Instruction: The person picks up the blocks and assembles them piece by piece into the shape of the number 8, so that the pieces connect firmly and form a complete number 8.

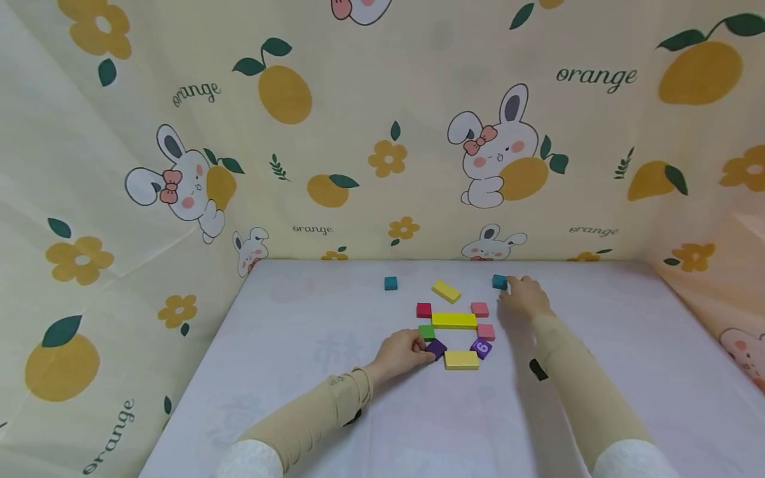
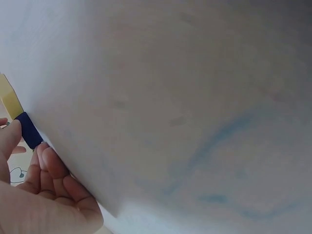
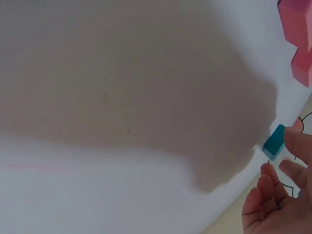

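My left hand pinches a dark purple block at the lower left of a ring of blocks. In the left wrist view, thumb and fingertips of the left hand lie on either side of the same purple block, beside a yellow block. At the back right, my right hand holds a teal block by its right side. The right wrist view has the thumb of the right hand against the teal block, the other fingers curled below it.
The ring has a long yellow block, a green block, a red block, pink blocks, a purple block marked 6 and a yellow block. Behind are a tilted yellow block and another teal block.
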Motion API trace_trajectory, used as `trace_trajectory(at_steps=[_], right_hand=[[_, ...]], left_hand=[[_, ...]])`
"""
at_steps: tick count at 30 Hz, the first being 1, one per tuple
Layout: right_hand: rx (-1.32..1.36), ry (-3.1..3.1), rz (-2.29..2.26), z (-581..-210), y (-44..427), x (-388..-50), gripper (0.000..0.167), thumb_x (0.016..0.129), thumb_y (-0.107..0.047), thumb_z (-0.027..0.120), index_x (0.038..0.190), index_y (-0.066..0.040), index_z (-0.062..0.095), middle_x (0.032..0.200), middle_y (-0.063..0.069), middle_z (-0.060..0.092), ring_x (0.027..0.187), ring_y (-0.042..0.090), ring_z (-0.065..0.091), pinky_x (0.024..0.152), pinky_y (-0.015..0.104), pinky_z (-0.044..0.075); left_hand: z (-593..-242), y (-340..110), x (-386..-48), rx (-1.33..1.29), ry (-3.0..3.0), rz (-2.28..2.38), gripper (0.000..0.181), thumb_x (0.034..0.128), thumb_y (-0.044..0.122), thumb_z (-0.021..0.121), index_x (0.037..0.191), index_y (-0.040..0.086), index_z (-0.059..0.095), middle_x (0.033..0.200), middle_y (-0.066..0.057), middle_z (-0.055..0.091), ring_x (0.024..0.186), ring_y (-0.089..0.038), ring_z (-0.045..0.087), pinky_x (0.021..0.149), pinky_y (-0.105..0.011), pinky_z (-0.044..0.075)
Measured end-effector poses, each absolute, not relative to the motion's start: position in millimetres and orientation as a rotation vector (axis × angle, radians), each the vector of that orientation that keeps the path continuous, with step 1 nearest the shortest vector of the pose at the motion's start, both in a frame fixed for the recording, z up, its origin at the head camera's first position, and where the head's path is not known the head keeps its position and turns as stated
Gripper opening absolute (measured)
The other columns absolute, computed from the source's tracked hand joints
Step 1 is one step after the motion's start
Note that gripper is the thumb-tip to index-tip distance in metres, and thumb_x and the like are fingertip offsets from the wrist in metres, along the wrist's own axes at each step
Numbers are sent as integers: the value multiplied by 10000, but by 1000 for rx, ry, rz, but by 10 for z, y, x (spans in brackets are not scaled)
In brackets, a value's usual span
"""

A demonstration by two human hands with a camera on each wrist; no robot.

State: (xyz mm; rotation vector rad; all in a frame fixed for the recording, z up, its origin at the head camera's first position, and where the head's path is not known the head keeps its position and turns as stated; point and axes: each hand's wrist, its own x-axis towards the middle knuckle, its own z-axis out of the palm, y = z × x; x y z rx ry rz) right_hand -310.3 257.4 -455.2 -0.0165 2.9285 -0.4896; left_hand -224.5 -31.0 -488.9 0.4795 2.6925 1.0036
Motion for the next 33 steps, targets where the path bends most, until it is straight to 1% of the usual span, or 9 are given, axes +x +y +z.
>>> trace_trajectory(at_steps=[5, 11, 24, 29, 33], right_hand=[[9, 2891, -449, -4592, 2590, -3114, 518, 951, -219, 412, 1394, 36, 335, 1220, 365, 395, 1108, 503, 379, 935, 619, 372], [16, 2884, -441, -4637, 2584, -3098, 502, 962, -223, 382, 1405, 8, 338, 1205, 361, 397, 1088, 496, 376, 938, 622, 366], [-37, 2835, -441, -4707, 2513, -3097, 471, 981, -260, 390, 1437, -150, 344, 1223, 322, 406, 1088, 467, 375, 934, 629, 378], [-105, 2844, -430, -4753, 2506, -3103, 457, 979, -251, 405, 1431, -195, 365, 1168, 278, 440, 1053, 425, 405, 888, 589, 422], [-143, 2854, -454, -4784, 2510, -3090, 456, 967, -187, 416, 1420, -215, 386, 1097, 222, 456, 1000, 370, 417, 841, 524, 442]], left_hand=[[-4902, -304, -2252, 482, 2694, 1000, 239, 815, 338, 702, 869, 115, 634, 703, 42, 529, 661, -82, 462, 592, -180, 373], [-4898, -298, -2250, 478, 2694, 992, 237, 817, 337, 700, 870, 117, 633, 702, 41, 529, 660, -86, 464, 590, -183, 372], [-4898, -296, -2247, 442, 2684, 985, 221, 816, 328, 703, 859, 126, 623, 706, 42, 521, 672, -93, 461, 598, -191, 366], [-4890, -291, -2245, 437, 2680, 991, 215, 815, 323, 704, 853, 127, 622, 704, 40, 521, 670, -95, 462, 598, -196, 366], [-4872, -286, -2242, 421, 2675, 993, 210, 815, 318, 706, 852, 130, 621, 703, 39, 520, 670, -94, 461, 598, -197, 366]])
